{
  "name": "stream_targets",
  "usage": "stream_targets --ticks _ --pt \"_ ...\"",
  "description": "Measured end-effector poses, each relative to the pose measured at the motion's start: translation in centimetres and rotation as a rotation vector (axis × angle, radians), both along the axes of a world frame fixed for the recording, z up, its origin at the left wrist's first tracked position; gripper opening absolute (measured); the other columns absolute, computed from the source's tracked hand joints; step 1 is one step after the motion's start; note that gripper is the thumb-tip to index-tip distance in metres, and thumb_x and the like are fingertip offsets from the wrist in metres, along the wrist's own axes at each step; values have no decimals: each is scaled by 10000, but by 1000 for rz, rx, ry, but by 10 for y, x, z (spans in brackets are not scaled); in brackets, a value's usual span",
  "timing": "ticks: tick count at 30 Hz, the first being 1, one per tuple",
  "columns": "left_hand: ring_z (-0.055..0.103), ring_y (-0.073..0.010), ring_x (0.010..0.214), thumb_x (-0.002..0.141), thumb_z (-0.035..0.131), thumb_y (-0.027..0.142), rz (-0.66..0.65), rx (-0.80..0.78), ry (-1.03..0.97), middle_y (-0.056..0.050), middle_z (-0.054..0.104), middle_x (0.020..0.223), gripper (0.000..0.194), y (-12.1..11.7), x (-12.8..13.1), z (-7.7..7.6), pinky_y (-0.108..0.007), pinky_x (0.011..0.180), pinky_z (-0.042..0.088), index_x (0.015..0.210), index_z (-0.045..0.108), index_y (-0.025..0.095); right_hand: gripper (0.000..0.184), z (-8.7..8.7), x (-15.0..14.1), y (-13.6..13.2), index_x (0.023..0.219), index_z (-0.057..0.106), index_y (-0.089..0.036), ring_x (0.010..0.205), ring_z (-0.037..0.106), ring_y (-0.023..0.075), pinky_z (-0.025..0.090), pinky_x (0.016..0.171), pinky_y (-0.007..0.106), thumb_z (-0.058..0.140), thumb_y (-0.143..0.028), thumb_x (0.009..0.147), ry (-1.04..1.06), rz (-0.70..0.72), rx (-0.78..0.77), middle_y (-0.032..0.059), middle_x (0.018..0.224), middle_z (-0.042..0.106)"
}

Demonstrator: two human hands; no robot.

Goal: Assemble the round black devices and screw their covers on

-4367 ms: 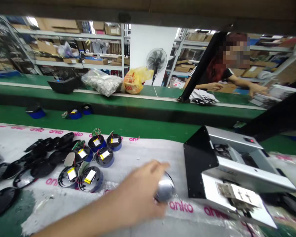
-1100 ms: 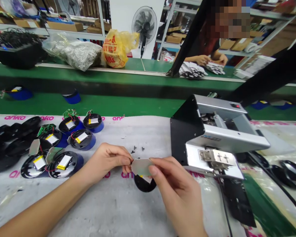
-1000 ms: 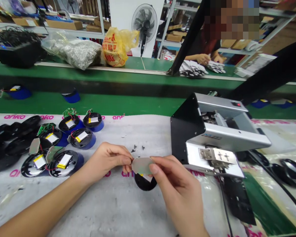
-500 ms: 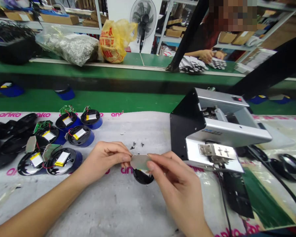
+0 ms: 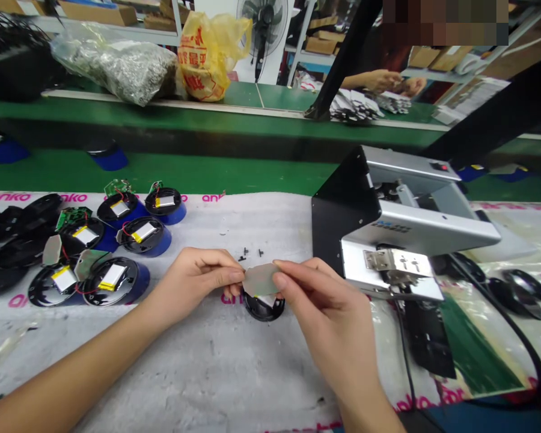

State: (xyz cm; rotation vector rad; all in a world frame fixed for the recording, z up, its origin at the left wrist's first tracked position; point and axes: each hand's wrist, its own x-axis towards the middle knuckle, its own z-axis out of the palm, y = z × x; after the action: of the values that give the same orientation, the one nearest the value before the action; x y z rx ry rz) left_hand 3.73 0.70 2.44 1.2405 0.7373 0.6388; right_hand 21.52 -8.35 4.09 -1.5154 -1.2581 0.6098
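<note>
A flat grey board (image 5: 261,279) with cut corners is held up between my two hands. My right hand (image 5: 329,307) pinches its right edge between thumb and forefinger. At the board's left edge, my left hand (image 5: 207,275) is closed, thumb against fingers; whether a tiny part is also in that pinch I cannot tell. Just below sits a round black housing (image 5: 265,308), partly covered by the board, with a bit of a white battery showing. Several tiny black screws (image 5: 246,251) lie on the white mat behind my hands.
Several blue cups (image 5: 165,243) with black rims, batteries and boards stand at left, beside stacked black parts (image 5: 9,240). A silver-black machine (image 5: 406,222) stands at right, with cables and black rings (image 5: 520,293). Behind, a person's hands (image 5: 388,81) work over white pieces.
The view has tipped slightly, so the bench appears higher. Both hands keep hold of the grey board, which has tilted a little, and more of the black housing shows beneath it.
</note>
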Motion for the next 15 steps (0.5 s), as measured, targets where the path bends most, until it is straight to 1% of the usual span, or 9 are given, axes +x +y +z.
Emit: stream_targets --ticks 3,6,7,8,9,10,11,13,15 --pt "597 -102 529 788 708 150 75 96 98 1 680 619 140 -3 1 10 -178 481 466 659 760 171 138 0 -4 -3 979 757 -269 601 585 102 526 546 244 678 -214 880 -142 -23 54 -21 718 585" --pt "577 -99 505 791 698 159 90 78 123 5 669 593 154 -3 5 17 -167 431 422 644 743 170 126 4 -4 -8 1000 719 -256 633 622 117 573 594 261 641 -215 910 -252 13 67 -9 754 610" --pt "573 -100 500 801 689 168 78 48 125 6 666 580 161 -3 6 18 -168 428 417 645 731 170 158 6 -2 -9 1060 697 -254 695 652 139 590 620 278 638 -232 915 -322 45 74 18 838 647" --pt "571 -102 498 812 681 180 59 22 124 8 663 568 167 -3 7 19 -169 432 418 650 719 170 230 9 1 -10 1147 664 -250 802 681 173 608 667 307 636 -252 918 -420 87 92 62 982 674" --pt "571 -103 503 821 676 193 38 10 120 11 660 564 167 -2 9 19 -172 446 425 659 710 169 315 12 4 -11 1239 617 -244 942 686 215 619 738 346 627 -256 924 -541 135 117 106 1148 658" --pt "573 -104 512 827 676 208 19 12 112 12 656 566 163 -2 10 19 -177 467 438 672 706 167 388 15 7 -10 1317 564 -233 1074 657 250 613 820 386 611 -243 933 -671 191 148 134 1282 611" --pt "573 -105 522 828 679 224 10 23 106 13 653 572 158 -2 11 20 -184 489 449 683 705 165 432 18 11 -9 1367 522 -214 1166 617 270 592 896 420 591 -217 941 -791 251 177 147 1354 574" --pt "558 -105 523 820 688 255 21 33 93 18 631 568 171 -4 13 20 -198 509 453 676 699 163 432 21 18 -6 1380 504 -167 1214 581 267 540 992 447 544 -138 951 -960 371 220 142 1325 606" --pt "542 -104 524 813 690 273 38 22 56 20 624 586 168 -6 14 21 -208 517 453 686 710 166 431 21 24 -2 1370 507 -139 1178 593 255 523 1004 443 537 -96 942 -1021 448 258 130 1239 655"
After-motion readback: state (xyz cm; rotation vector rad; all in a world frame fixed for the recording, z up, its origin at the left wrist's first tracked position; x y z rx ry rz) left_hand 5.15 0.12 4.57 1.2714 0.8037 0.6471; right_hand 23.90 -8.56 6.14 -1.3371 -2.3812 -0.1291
